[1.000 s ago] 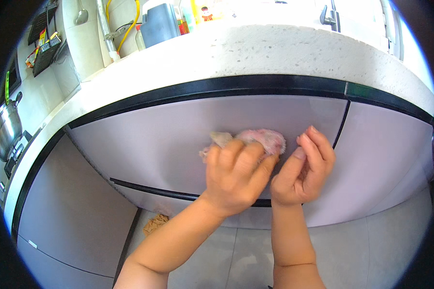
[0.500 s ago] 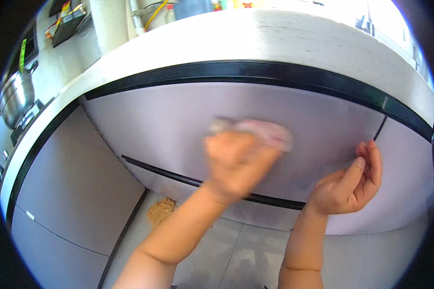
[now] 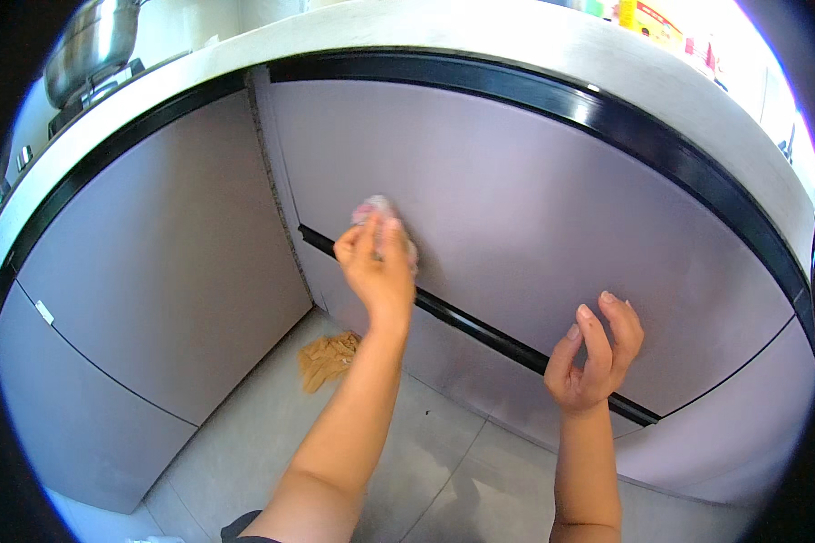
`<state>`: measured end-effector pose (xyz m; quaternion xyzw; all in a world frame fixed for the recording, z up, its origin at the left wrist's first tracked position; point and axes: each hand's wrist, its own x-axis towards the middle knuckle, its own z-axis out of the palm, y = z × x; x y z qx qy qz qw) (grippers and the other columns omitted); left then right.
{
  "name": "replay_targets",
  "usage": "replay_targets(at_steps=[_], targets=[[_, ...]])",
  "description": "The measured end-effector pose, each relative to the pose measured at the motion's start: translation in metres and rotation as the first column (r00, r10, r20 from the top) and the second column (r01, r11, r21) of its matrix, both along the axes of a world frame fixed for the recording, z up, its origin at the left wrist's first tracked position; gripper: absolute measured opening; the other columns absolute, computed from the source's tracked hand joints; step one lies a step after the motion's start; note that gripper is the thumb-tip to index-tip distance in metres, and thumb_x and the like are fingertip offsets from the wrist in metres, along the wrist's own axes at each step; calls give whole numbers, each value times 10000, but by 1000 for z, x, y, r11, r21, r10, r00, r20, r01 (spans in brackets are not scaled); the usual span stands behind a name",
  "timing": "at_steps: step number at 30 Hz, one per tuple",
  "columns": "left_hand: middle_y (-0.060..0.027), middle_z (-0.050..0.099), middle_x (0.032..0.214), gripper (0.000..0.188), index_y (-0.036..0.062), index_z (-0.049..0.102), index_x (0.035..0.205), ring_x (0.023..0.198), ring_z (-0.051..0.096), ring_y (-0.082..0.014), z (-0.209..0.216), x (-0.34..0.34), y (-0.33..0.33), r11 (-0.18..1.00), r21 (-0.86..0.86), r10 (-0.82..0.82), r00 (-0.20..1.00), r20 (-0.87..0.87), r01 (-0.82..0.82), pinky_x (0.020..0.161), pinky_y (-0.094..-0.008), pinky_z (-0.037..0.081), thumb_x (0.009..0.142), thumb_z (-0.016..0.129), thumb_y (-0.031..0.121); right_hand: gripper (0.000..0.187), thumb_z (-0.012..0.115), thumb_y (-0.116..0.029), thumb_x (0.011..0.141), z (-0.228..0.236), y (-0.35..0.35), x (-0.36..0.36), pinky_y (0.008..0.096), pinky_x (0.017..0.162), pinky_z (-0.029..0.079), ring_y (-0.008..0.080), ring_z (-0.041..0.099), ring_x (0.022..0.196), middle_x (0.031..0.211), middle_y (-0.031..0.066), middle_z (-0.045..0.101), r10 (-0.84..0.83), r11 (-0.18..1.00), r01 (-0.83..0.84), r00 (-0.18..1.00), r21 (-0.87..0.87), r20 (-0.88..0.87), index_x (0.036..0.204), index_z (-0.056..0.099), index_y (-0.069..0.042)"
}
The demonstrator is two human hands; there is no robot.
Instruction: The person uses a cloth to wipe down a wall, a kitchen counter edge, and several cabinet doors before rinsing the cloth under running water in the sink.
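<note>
My left hand [image 3: 378, 271] is closed around a pinkish-white cloth [image 3: 373, 208] and presses it on the grey-lilac drawer front [image 3: 516, 199], towards its lower left part. Part of the cloth is hidden behind the fingers. Just below that hand runs the black handle strip [image 3: 480, 330] along the bottom of the drawer front. My right hand [image 3: 598, 348] is raised near the right part of the same front, fingers apart and curled a little, with nothing in it. Whether its fingertips touch the panel I cannot tell.
A crumpled tan cloth [image 3: 328, 359] lies on the grey tiled floor [image 3: 435, 452] by the cabinet corner. Another cabinet front [image 3: 163, 253] stands at the left. Above runs a white countertop [image 3: 407, 29] with a black edge; a steel pot [image 3: 95, 50] is at the far left.
My left hand has moved the cloth left and down across the drawer front. My right hand has come lower and left, its fingers more spread. The view has shifted downwards.
</note>
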<state>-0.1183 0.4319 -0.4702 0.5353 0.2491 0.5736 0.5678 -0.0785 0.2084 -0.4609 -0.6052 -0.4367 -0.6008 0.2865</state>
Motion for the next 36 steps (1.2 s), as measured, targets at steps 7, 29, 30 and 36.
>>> replay_targets(at_steps=[7, 29, 30, 36], targets=[[-153, 460, 1058, 303, 30, 642, 1138, 962, 420, -302, -41, 4, -18, 735, 653, 224, 974, 24, -185, 841, -392, 382, 850, 649, 125, 413, 573, 14, 695, -36, 37, -5, 503, 1026, 297, 327, 530, 1082, 1190, 152, 554, -83, 981, 68, 993, -179, -80, 1084, 625, -115], [-64, 461, 1090, 286, 52, 636, 1184, 959, 488, -150, -37, -17, -6, 874, 464, -149, 988, -31, 146, 876, -269, 422, 907, 606, 118, 460, 644, -101, 795, -50, 95, -29, 480, 1016, 347, 414, 470, 1175, 1333, 269, 434, 177, 948, -245, 935, -202, -306, 1239, 545, -31], [-59, 478, 1092, 279, 53, 642, 1174, 963, 488, -146, -29, -22, -14, 882, 310, -379, 925, 17, 355, 876, -263, 421, 907, 610, 127, 480, 650, -118, 799, -44, 100, -33, 480, 1018, 345, 424, 447, 1198, 1348, 281, 413, 191, 953, -260, 917, -159, -351, 1255, 532, -26], [-61, 522, 1232, 365, -11, 537, 1272, 1077, 523, -141, -11, -47, 32, 374, -71, -877, 378, 298, 925, 937, -277, 420, 967, 534, 190, 538, 654, -85, 772, 0, 143, -44, 436, 968, 385, 375, 448, 1188, 1356, 237, 418, 146, 954, -260, 840, -150, -523, 1277, 502, 20]])
